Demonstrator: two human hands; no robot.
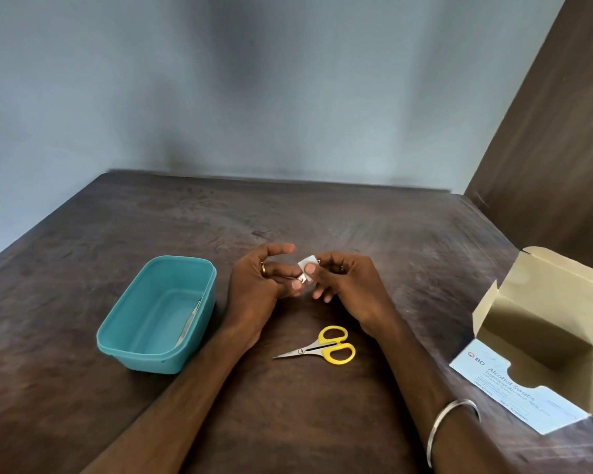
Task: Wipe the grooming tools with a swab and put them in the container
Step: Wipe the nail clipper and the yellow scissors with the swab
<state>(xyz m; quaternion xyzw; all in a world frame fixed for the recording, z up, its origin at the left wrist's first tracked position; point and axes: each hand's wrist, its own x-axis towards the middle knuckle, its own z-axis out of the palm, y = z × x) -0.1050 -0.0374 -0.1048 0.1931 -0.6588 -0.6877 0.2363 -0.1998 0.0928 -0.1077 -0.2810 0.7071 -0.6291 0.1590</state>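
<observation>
At frame centre, the left hand (254,285) pinches a small metal tool (300,278) while the right hand (343,282) rubs a swab (308,262) on it; next, probably the container (158,313) at lower left.

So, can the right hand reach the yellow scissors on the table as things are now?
Probably yes, but not freely. The scissors lie uncovered on the table just below the right hand, with nothing between. However, that hand pinches the white swab now, so it must first release or shift it.
</observation>
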